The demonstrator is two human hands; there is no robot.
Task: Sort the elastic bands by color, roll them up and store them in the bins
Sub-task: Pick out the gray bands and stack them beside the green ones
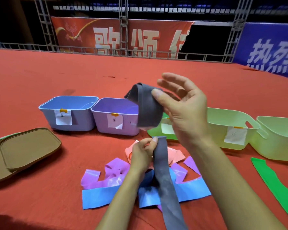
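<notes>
Purple bin (116, 120) beside blue bin (68, 112)

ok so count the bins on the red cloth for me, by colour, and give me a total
Blue bin: 1
Purple bin: 1
Bright green bin, mostly hidden behind the right hand: 1
Pale yellow-green bins: 2
Total: 5 bins

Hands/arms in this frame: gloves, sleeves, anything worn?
Nothing worn that shows. The left hand and right hand are bare, no gloves. Both forearms are bare down to the frame edge, no sleeves in view. No watch, rings, bands or markings visible on either wrist.
</notes>
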